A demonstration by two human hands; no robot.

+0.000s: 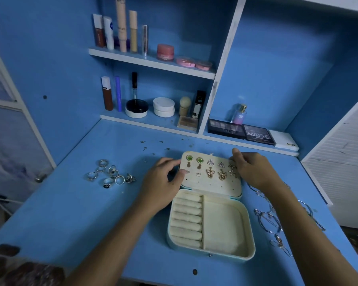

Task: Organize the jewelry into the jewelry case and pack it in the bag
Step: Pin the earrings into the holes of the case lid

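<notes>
open jewelry case [225, 228], right hand [254, 169] covering earrings [210, 169]

One head-worn wide-angle view looks forward and steeply down from the near edge of a blue desk [91, 213], close above it. It faces the shelved back wall [153, 65], with both forearms entering from the bottom edge and straight lines bowing toward the corners.

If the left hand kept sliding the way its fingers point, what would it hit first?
The left hand points rightward at the earring panel of the open jewelry case; its fingertips already seem to touch the panel's left edge, though depth is unclear.
</notes>
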